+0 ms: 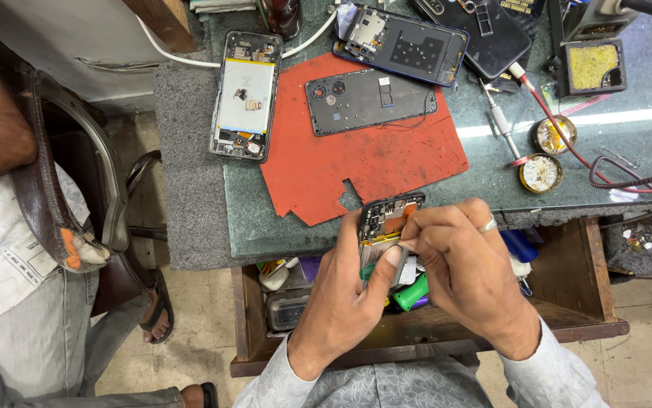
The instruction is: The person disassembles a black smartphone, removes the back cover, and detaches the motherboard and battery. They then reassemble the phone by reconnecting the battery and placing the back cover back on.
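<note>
My left hand [348, 291] grips an opened phone [388, 215] from below, its thumb lying across the exposed battery and circuit board. My right hand [466, 264], with a ring on one finger, pinches at a small part or flex on that phone with its thumb and fingertips. What is pinched is too small to make out. Both hands hover over an open wooden drawer [568, 302] at the bench's front edge.
On the bench lie a red mat [371, 162] with a dark phone back cover [371, 100], an opened phone with a white battery [246, 94], other phone shells [401, 45], two round tins [541, 172], a soldering stand [594, 64], cables. Another person sits on a chair [76, 189] at left.
</note>
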